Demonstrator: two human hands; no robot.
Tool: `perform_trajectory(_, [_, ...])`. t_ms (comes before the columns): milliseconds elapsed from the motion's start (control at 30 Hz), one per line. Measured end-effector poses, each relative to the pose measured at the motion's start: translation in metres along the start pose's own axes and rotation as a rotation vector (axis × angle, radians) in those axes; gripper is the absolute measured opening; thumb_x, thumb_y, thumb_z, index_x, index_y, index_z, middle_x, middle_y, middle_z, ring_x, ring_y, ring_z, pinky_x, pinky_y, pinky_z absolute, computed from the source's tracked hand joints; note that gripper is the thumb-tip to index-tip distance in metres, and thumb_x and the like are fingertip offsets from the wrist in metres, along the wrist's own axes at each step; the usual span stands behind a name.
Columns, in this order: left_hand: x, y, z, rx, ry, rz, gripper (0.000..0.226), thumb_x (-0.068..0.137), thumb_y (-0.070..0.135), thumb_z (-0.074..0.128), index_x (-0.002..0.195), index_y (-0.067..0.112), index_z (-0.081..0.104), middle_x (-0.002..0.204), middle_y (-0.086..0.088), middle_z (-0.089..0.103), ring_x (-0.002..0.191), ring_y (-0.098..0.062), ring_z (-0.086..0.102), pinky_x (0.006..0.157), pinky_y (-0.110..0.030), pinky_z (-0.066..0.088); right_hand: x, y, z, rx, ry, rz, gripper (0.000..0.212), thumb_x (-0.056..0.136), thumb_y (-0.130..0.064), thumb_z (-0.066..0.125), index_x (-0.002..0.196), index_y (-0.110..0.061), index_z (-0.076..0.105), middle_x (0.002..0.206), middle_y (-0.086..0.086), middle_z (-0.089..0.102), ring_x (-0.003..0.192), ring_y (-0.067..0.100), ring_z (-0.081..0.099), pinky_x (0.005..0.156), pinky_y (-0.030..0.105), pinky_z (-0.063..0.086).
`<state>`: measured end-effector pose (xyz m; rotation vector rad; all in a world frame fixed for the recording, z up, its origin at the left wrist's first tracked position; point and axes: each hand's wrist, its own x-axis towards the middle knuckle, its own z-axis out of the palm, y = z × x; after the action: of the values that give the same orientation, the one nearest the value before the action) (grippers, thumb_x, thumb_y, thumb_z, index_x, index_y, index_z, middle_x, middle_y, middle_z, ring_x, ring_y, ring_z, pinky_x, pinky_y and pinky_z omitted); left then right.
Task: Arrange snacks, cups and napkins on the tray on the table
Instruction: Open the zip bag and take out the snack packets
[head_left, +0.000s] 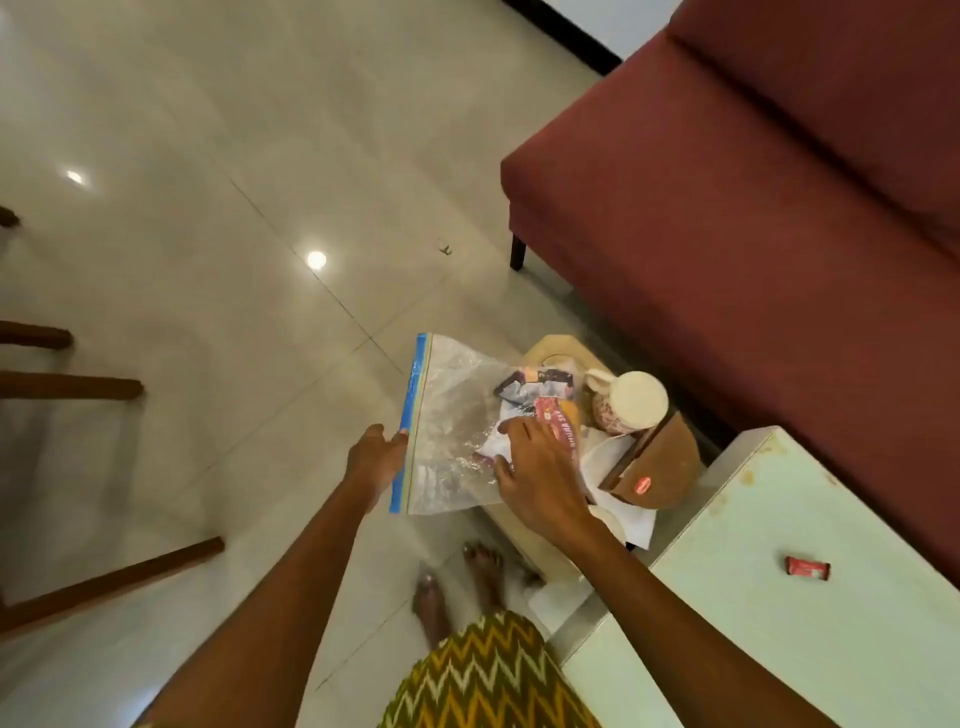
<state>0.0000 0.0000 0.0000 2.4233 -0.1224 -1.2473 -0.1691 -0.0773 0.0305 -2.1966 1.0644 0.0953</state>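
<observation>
Left hand: fingers together, pinching the blue zip edge of a clear plastic bag near its lower end; the bag is held up over the floor, mouth edge to the left.
Right hand: fingers spread and slightly curled, pressed on the right part of the bag over the packets inside; whether they pinch anything through the plastic cannot be told.
Snacks: several small packets lie bunched at the right end of the bag, one red with lettering too blurred to read; one more small red packet lies alone on the worktop.
Tray: a pale tray shows behind the bag, low beside the worktop; what it rests on is hidden.
Cup: a patterned cup with a cream inside lies tilted on the tray, mouth toward the camera.
Other tray items: a brown cardboard holder with a red sticker, white napkins under it.
Hidden: the tray's near part is covered by the right hand and bag.
Surface: pale green worktop, stained near its far edge.
Room: glossy tiled floor, maroon sofa at right, wooden chair legs at left; bare feet and a zigzag-patterned garment below.
</observation>
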Motion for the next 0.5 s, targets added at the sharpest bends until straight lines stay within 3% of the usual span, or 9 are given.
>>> perform_trajectory(67, [0.019,0.001,0.005,-0.041,0.001,-0.053,0.051,0.094,0.031,0.042,0.136,0.002,0.035,0.139,-0.016,0.043,0.120,-0.030,0.047,0.089,-0.031,0.036,0.012,0.003,0.009,0.043,0.036,0.025,0.033,0.089,-0.019,0.051,0.121,-0.010,0.049,0.126,0.010,0.054,0.112,0.023,0.048,0.095,0.032,0.039])
perform_trajectory(133, [0.036,0.002,0.011,-0.130,-0.025,-0.107,0.040,0.093,0.031,0.045,0.114,-0.002,0.050,0.113,-0.019,0.051,0.094,-0.027,0.053,0.080,-0.032,0.036,0.022,0.005,0.017,0.040,0.033,0.052,0.032,0.089,-0.020,0.051,0.120,-0.011,0.048,0.124,0.008,0.054,0.111,0.022,0.047,0.092,0.032,0.040])
perform_trajectory(167, [0.042,0.003,0.015,-0.165,-0.034,-0.120,0.039,0.092,0.031,0.047,0.109,-0.005,0.052,0.106,-0.020,0.052,0.089,-0.027,0.053,0.079,-0.033,0.038,0.026,0.006,0.022,0.049,0.027,0.062,0.031,0.089,-0.020,0.052,0.119,-0.011,0.048,0.123,0.008,0.054,0.111,0.022,0.047,0.091,0.033,0.040])
perform_trajectory(267, [0.055,0.002,0.024,-0.214,-0.012,-0.109,0.038,0.088,0.025,0.056,0.109,-0.007,0.058,0.100,-0.024,0.060,0.099,-0.036,0.058,0.086,-0.039,0.046,0.035,0.007,0.034,0.079,0.052,0.071,0.031,0.089,-0.019,0.053,0.118,-0.012,0.049,0.122,0.007,0.054,0.109,0.021,0.047,0.089,0.029,0.039])
perform_trajectory(333, [0.057,0.003,0.027,-0.262,-0.003,-0.080,0.025,0.084,0.021,0.062,0.095,-0.001,0.066,0.079,-0.015,0.062,0.079,-0.028,0.060,0.077,-0.035,0.049,0.041,0.005,0.037,0.117,0.064,0.104,0.028,0.090,-0.020,0.051,0.118,-0.012,0.049,0.121,0.008,0.054,0.108,0.020,0.048,0.086,0.025,0.036])
perform_trajectory(500, [0.039,0.011,0.027,-0.375,-0.047,-0.026,0.027,0.076,0.020,0.073,0.096,0.003,0.070,0.082,-0.010,0.067,0.069,-0.020,0.062,0.072,-0.029,0.052,0.050,-0.012,0.035,0.297,0.080,0.172,0.027,0.095,-0.032,0.045,0.114,-0.013,0.051,0.117,0.005,0.055,0.107,0.018,0.049,0.083,0.027,0.038])
